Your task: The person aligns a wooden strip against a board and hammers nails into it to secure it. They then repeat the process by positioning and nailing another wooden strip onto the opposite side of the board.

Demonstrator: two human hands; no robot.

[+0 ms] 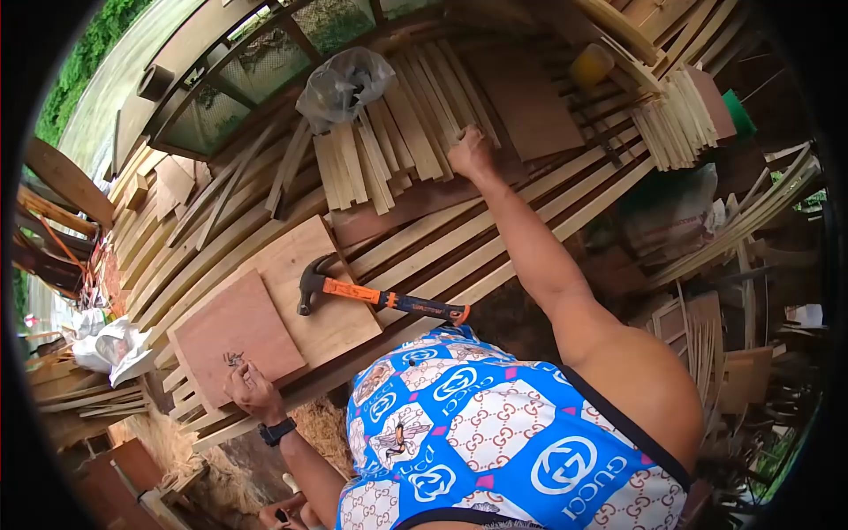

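Right hand (471, 152) is being stretched far across the bench (530, 216) and is being laid on the stack of short wooden slats (389, 150). Its fingers are being curled over the slat ends; whether a slat is being gripped cannot be told.

Left hand (250, 389) is being held at the near edge of the reddish plywood panel (231, 322), just beside a few loose nails (234, 358). Its fingers are bunched, contents not discernible.

Risks being noted:
- The slat stack is lying fanned and uneven. If one slat is pulled, its neighbours are likely to be dragged down.
- The claw hammer (375, 297) is lying with its grip near the bench edge, close to the torso. It could be knocked off while the body is being leaned forward.
- The nails are lying unconfined and could be scattered by a nudge of the panel.
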